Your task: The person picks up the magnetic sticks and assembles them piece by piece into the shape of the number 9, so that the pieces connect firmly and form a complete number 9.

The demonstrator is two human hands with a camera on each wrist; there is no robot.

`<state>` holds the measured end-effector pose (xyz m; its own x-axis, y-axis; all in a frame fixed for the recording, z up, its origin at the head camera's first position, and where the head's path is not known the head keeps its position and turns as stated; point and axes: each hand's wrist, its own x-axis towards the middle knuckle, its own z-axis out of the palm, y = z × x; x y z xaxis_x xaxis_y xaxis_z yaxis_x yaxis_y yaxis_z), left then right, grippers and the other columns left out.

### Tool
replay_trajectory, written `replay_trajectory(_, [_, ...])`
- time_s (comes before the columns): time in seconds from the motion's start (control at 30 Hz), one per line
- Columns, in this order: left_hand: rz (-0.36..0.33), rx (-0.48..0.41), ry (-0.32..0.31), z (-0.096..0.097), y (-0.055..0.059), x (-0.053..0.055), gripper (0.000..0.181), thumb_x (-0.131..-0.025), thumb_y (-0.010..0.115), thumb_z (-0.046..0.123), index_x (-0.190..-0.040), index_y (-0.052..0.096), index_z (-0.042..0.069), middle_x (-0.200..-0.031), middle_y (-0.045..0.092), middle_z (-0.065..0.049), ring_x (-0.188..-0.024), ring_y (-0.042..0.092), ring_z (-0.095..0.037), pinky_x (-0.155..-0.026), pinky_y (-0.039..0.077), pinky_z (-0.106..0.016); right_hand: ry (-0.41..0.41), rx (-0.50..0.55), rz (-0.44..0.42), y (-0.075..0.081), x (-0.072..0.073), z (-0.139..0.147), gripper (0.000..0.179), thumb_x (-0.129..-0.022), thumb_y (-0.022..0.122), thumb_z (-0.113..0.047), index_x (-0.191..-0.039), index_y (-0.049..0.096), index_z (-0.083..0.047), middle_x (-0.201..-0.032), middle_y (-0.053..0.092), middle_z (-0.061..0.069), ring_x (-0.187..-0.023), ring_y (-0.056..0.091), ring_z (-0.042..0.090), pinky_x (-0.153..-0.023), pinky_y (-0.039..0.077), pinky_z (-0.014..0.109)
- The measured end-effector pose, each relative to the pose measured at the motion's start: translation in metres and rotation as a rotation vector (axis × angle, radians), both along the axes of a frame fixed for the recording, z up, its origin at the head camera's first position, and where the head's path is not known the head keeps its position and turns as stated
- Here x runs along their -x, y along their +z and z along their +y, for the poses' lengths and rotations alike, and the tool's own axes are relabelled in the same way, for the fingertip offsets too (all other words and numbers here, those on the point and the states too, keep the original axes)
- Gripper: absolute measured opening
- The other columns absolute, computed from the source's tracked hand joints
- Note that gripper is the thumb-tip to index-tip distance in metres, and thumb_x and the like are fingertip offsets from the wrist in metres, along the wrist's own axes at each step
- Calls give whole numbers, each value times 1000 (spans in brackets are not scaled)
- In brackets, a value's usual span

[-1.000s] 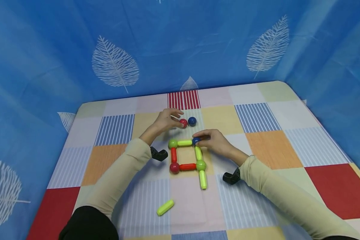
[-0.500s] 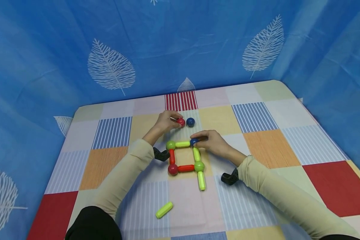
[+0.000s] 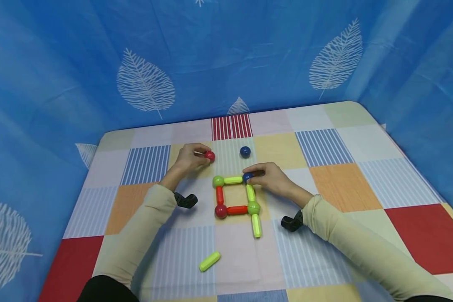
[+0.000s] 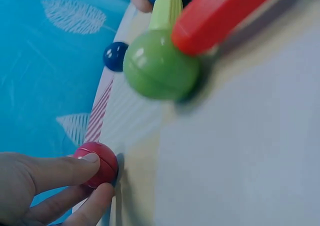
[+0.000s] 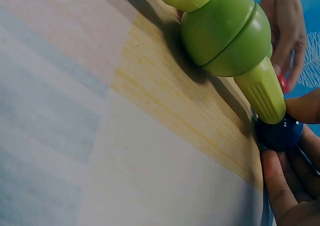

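My left hand pinches a red ball between thumb and fingers, left of the far blue ball; the left wrist view shows the same red ball up close. My right hand pinches the dark blue corner ball of a square frame of sticks and balls. That frame has a green ball far left, a red ball near left and a green ball near right. Two yellow-green sticks and two red sticks join the corners.
One more yellow-green stick juts toward me from the near right green ball. A loose yellow-green stick lies nearer on the patchwork cloth. A blue curtain with white leaves borders the table's back and sides.
My left hand has gripped the red ball and carried it left, away from the far blue ball. The right hand stays at the blue corner ball, and the frame has not moved.
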<state>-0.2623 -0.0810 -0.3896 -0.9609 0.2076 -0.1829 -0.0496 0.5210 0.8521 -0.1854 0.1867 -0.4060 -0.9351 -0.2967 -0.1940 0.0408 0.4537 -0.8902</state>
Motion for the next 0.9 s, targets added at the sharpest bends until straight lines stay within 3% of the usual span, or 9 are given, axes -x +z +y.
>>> replay_trajectory(0.2, [-19,-29,47,-39,-2,-22,37,-85,72,-3,-122,65,-1,-124,61,-19,-112,59,-33,-85,53,-34,3,4,-6,0,1,-1,33,-89,71,-11,-122,69,-8,-117,69,6,-107,61,21,-92,48,37])
replay_trajectory(0.43, [24,-4,1,-70,-1,-50,37,-86,71,-3,-122,64,-2,-125,60,-21,-113,60,-36,-85,53,-36,0,26,-27,1,2,-1,35,-89,71,-12,-123,68,-8,-118,68,8,-108,61,22,-91,47,36])
replay_trajectory(0.7, [42,-15,-37,-83,-2,-89,36,-85,72,-4,-120,66,0,-121,63,-18,-112,59,-34,-87,51,-39,2,16,-28,0,4,0,36,-89,72,-15,-124,68,-8,-119,67,9,-109,60,23,-89,45,35])
replay_trajectory(0.9, [84,-51,-71,-77,-6,-122,33,-85,72,-3,-117,67,-1,-117,66,-19,-108,63,-35,-90,52,-46,5,20,-27,-1,5,0,37,-89,72,-15,-125,67,-7,-119,68,9,-109,60,23,-90,45,35])
